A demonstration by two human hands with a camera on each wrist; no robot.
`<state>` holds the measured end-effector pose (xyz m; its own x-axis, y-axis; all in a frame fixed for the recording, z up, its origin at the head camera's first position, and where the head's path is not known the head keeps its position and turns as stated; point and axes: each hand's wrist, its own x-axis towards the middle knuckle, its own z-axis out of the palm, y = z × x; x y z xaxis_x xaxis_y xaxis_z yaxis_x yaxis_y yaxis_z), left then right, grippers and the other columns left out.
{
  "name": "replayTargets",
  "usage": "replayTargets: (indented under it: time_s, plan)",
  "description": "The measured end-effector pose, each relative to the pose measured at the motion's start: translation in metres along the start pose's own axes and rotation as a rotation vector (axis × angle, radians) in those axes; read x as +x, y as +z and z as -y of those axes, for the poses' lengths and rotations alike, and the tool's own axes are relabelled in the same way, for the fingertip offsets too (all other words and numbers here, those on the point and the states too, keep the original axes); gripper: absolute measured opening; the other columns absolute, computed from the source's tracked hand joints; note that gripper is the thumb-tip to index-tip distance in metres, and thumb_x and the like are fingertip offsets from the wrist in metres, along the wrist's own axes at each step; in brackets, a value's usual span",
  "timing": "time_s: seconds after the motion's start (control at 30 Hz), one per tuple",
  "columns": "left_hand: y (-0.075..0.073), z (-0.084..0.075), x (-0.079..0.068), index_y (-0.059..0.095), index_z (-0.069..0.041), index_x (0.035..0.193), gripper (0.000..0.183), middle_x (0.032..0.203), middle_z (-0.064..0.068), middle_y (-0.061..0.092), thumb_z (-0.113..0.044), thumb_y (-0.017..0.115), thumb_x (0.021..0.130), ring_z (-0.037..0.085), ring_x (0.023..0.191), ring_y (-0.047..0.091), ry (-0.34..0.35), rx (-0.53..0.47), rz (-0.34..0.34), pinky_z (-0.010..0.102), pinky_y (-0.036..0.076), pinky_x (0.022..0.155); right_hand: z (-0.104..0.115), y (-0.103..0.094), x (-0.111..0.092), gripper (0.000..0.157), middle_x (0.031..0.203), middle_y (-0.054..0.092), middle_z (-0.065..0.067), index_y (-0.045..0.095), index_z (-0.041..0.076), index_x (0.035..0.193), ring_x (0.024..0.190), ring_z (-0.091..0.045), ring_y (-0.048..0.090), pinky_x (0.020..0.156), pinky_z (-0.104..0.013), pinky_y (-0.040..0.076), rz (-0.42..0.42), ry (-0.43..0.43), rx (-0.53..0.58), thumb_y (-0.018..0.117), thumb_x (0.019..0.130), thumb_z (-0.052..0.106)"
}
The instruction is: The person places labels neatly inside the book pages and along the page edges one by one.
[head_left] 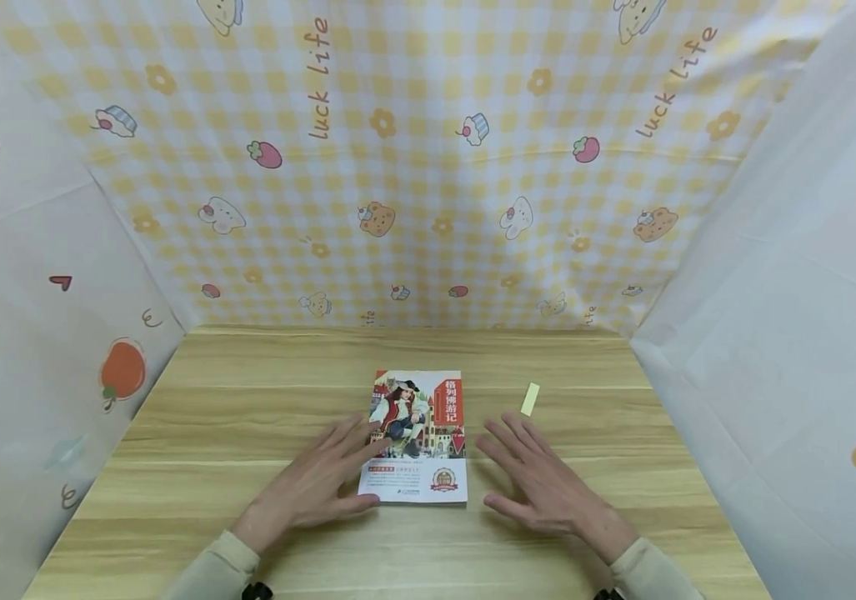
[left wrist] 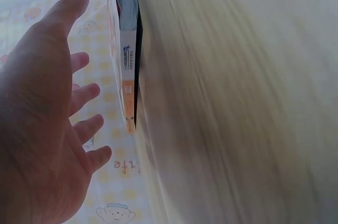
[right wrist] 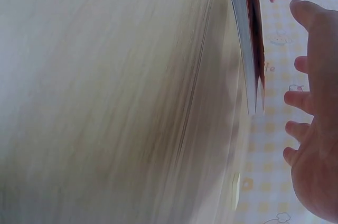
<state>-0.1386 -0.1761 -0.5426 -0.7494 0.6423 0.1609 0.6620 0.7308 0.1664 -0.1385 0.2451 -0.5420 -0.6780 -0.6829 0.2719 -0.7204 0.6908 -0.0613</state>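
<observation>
A paperback book (head_left: 416, 433) lies face up on the table, its cover showing a seated figure in a hat and red Chinese lettering. My left hand (head_left: 322, 475) hovers at its left side, fingers spread, the fingertips overlapping the cover's edge in the head view. Just right of the book is my right hand (head_left: 536, 479), fingers also spread and holding nothing. In the left wrist view the book's spine (left wrist: 128, 81) faces that hand. The right wrist view shows the page edges (right wrist: 244, 39), with the cover lifted slightly. Beyond the right fingertips lies a small pale yellow paper strip (head_left: 530, 399).
The wood-grain table (head_left: 262, 367) runs back to a yellow checked cloth (head_left: 428, 183) hanging behind it. White cloth walls with printed fruit (head_left: 123, 369) close in the left side, and a white cloth (head_left: 773, 333) stands along the right.
</observation>
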Motion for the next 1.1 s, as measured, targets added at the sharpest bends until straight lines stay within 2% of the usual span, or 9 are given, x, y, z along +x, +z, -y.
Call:
replayTargets:
  time_s: [0.13, 0.2, 0.3, 0.43, 0.67, 0.93, 1.1]
  plan:
    - [0.004, -0.005, 0.004, 0.048, -0.027, 0.173, 0.086, 0.181, 0.011, 0.046, -0.070, 0.071, 0.102, 0.043, 0.172, 0.036, -0.009, -0.033, 0.027, 0.068, 0.035, 0.138, 0.001, 0.003, 0.002, 0.084, 0.181, 0.044, -0.013, 0.048, 0.017, 0.172, 0.168, -0.046, 0.040, 0.146, -0.033, -0.013, -0.008, -0.024, -0.011, 0.066, 0.106, 0.066]
    - [0.006, -0.007, 0.006, 0.047, -0.028, 0.173, 0.086, 0.182, 0.009, 0.045, -0.071, 0.070, 0.102, 0.043, 0.172, 0.036, -0.012, -0.042, 0.035, 0.069, 0.035, 0.138, 0.003, 0.003, 0.003, 0.085, 0.181, 0.045, -0.013, 0.048, 0.017, 0.172, 0.168, -0.046, 0.041, 0.147, -0.036, -0.010, -0.005, -0.027, -0.006, 0.065, 0.106, 0.066]
    - [0.008, -0.010, 0.008, 0.046, -0.029, 0.174, 0.087, 0.182, 0.008, 0.044, -0.071, 0.070, 0.102, 0.043, 0.171, 0.037, -0.006, -0.046, 0.037, 0.069, 0.034, 0.138, 0.006, 0.004, 0.005, 0.085, 0.181, 0.046, -0.013, 0.047, 0.018, 0.173, 0.167, -0.046, 0.043, 0.148, -0.051, 0.011, 0.009, -0.027, -0.011, 0.063, 0.106, 0.068]
    - [0.011, -0.015, 0.011, 0.045, -0.026, 0.175, 0.089, 0.182, 0.009, 0.044, -0.071, 0.070, 0.102, 0.042, 0.171, 0.038, 0.008, -0.038, 0.034, 0.067, 0.034, 0.139, 0.011, 0.003, 0.008, 0.085, 0.183, 0.041, -0.010, 0.048, 0.019, 0.173, 0.168, -0.045, 0.042, 0.135, -0.066, 0.035, 0.030, -0.024, -0.006, 0.062, 0.106, 0.069]
    - [0.015, -0.022, 0.012, 0.047, -0.024, 0.173, 0.087, 0.182, 0.009, 0.044, -0.071, 0.068, 0.103, 0.039, 0.171, 0.038, 0.020, -0.045, 0.054, 0.063, 0.031, 0.140, 0.020, 0.008, 0.013, 0.085, 0.183, 0.042, -0.012, 0.049, 0.019, 0.172, 0.168, -0.045, 0.041, 0.134, -0.066, 0.037, 0.054, -0.043, -0.006, 0.066, 0.105, 0.068]
    - [0.018, -0.027, 0.013, 0.052, -0.023, 0.171, 0.081, 0.181, 0.007, 0.046, -0.071, 0.063, 0.107, 0.036, 0.171, 0.041, 0.060, -0.029, 0.044, 0.056, 0.038, 0.139, 0.026, 0.013, 0.014, 0.082, 0.182, 0.043, -0.012, 0.051, 0.019, 0.171, 0.169, -0.043, 0.041, 0.137, -0.064, 0.036, 0.084, -0.066, -0.005, 0.066, 0.105, 0.067]
    - [0.016, -0.028, 0.014, 0.053, -0.022, 0.170, 0.079, 0.181, 0.008, 0.047, -0.069, 0.064, 0.107, 0.036, 0.171, 0.041, 0.051, -0.031, 0.061, 0.055, 0.039, 0.139, 0.028, 0.013, 0.019, 0.083, 0.183, 0.042, -0.012, 0.050, 0.019, 0.171, 0.170, -0.043, 0.040, 0.138, -0.061, 0.034, 0.088, -0.073, 0.004, 0.067, 0.105, 0.066]
